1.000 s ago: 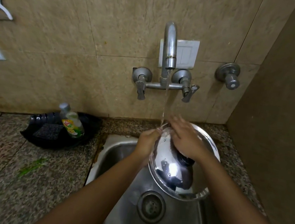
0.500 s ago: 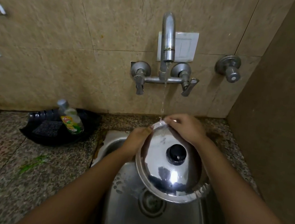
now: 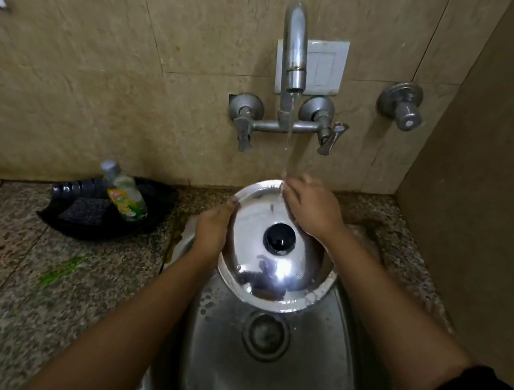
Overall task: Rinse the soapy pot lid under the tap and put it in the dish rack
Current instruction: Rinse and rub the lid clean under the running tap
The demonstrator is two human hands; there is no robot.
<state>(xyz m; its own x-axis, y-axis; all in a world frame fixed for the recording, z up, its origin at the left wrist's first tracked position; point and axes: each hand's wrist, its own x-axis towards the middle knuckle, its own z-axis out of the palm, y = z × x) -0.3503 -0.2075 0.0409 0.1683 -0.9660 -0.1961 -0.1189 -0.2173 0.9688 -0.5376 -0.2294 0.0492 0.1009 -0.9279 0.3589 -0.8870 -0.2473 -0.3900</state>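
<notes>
Your left hand (image 3: 212,233) clamps the lid (image 3: 278,247) by its left rim, tilted under the tap (image 3: 295,64); your right hand (image 3: 311,210), fingers together, rubs its far edge.

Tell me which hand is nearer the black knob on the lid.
Right. The right hand lies on the lid just above the black knob; the left hand grips the lid's left rim, farther off.

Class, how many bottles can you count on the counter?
1: a bottle lying in the black tray left of the sink. Others may lie beyond the view.
</notes>
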